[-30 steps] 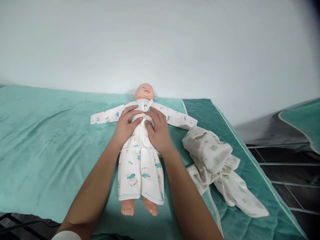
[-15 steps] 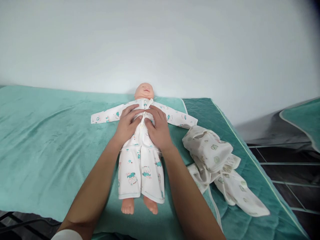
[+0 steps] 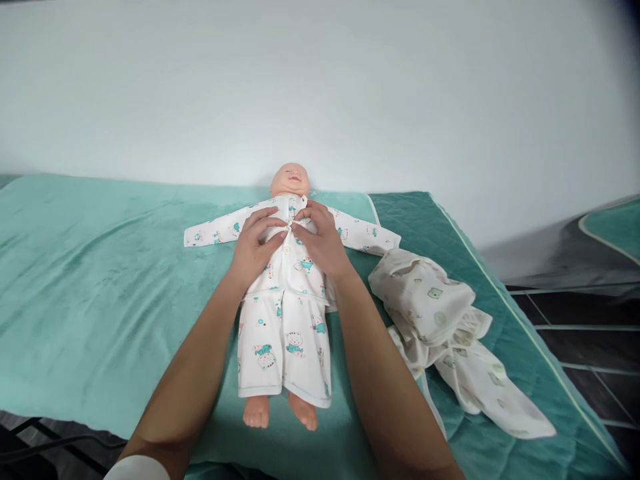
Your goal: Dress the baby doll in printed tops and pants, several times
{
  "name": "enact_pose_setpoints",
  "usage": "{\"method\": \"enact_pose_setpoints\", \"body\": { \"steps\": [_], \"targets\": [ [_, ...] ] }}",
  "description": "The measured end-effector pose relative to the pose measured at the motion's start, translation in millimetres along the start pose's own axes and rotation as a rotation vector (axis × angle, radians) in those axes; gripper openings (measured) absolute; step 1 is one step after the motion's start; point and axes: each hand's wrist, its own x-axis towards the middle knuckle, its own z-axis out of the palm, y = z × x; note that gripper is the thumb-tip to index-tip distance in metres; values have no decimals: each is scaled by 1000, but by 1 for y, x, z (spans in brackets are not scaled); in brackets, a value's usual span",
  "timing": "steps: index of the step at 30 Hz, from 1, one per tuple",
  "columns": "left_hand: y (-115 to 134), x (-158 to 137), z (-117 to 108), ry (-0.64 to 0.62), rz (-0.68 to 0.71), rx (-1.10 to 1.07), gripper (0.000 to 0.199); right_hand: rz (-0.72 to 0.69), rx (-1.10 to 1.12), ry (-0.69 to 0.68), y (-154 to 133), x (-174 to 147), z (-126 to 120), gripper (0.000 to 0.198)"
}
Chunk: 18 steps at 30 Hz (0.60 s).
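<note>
A baby doll (image 3: 290,179) lies on its back, arms spread and bare feet toward me. It wears a white pajama top (image 3: 307,263) with a teal and red animal print and matching pants (image 3: 305,340). Both hands rest on its chest at the front opening of the top. My left hand (image 3: 256,243) pinches the cloth edge by a button between thumb and fingers. Opposite it, my right hand (image 3: 323,237) pinches the other edge at the same spot. A lower button (image 3: 287,251) shows below my fingertips. The button between my fingers is mostly hidden.
Crumpled white baby clothes (image 3: 425,300) with a green print lie right of the doll, touching its sleeve end. A light green blanket (image 3: 100,287) covers the bed over a darker quilted cover (image 3: 520,373). A white wall (image 3: 320,87) stands behind the doll's head.
My right hand's fingers have curled in, and its thumb has moved up to the button spot at the front opening. The left hand has stayed nearly in place. The view has shifted slightly.
</note>
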Motion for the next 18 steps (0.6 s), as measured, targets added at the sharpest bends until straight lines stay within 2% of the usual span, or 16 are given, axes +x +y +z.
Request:
{"method": "enact_pose_setpoints", "body": {
  "steps": [11, 18],
  "targets": [
    [-1, -1, 1, -29, -44, -25, 17, -27, 91, 58, 1, -2, 1, 6],
    [7, -5, -4, -35, -51, -27, 11, -73, 31, 103, -13, -12, 1, 19]
  ]
}}
